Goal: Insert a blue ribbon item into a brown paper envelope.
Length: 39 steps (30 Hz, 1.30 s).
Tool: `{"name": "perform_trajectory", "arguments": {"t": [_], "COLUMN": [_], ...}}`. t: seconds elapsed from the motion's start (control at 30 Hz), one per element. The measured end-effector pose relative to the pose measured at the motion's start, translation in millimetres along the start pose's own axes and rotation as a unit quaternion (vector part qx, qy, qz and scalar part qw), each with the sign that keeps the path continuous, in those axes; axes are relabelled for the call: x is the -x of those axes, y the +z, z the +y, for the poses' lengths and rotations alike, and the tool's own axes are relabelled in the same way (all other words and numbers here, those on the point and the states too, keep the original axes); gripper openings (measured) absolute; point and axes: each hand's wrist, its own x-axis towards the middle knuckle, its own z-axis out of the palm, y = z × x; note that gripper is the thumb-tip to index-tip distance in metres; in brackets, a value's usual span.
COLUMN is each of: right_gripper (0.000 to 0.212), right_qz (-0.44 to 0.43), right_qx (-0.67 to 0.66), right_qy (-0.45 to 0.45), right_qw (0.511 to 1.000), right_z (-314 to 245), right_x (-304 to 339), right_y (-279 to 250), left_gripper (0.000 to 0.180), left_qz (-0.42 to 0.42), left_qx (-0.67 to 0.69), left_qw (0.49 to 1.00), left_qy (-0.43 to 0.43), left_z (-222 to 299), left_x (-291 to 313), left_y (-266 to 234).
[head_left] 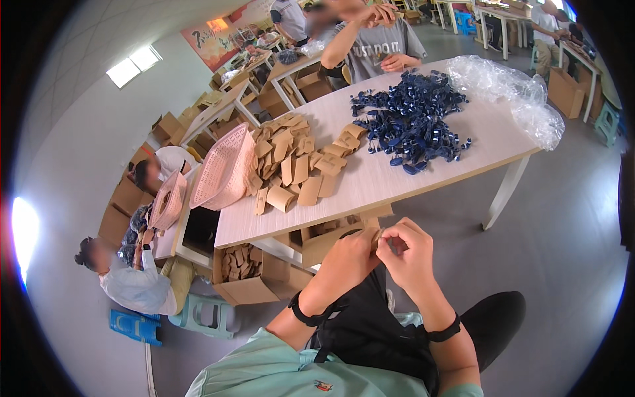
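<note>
In front of my body, just off the table's near edge, my left hand and my right hand meet at the fingertips. Both are closed in a pinch; whatever sits between them is hidden or too small to name. On the table beyond them lies a loose heap of small brown cardboard pillow boxes. To its right is a tangled pile of dark blue corded items with small pale parts. Neither hand touches the table or the heaps.
A pink plastic basket stands at the table's left end. Clear plastic bags lie at the far right. Below is an open carton of brown pieces. A person stands across the table; another sits at left near stools.
</note>
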Motion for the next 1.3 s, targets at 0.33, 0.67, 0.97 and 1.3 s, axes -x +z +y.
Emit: {"name": "perform_trajectory", "arguments": {"t": [0.33, 0.67, 0.97, 1.3], "right_gripper": [0.004, 0.009, 0.019, 0.021], "right_qz": [-0.035, -0.02, -0.028, -0.077], "right_qx": [-0.217, -0.063, 0.096, 0.22], "right_qy": [0.148, 0.014, -0.174, -0.318], "right_qw": [0.964, 0.998, 0.98, 0.919], "right_z": [4.4, 15.0, 15.9, 22.1], "right_x": [4.1, 1.4, 1.4, 7.0], "right_y": [14.4, 25.5, 28.9, 19.0], "left_gripper": [0.024, 0.024, 0.028, 0.031], "left_qz": [0.005, 0.018, -0.106, -0.275], "left_qx": [0.018, 0.055, 0.159, 0.26], "left_qw": [1.0, 0.998, 0.981, 0.912], "left_qy": [-0.01, -0.01, -0.047, -0.16], "left_z": [-8.5, -23.5, -42.8, -53.3], "left_x": [4.9, 5.6, 6.8, 8.9], "left_y": [1.5, 1.4, -18.4, -48.0]}}
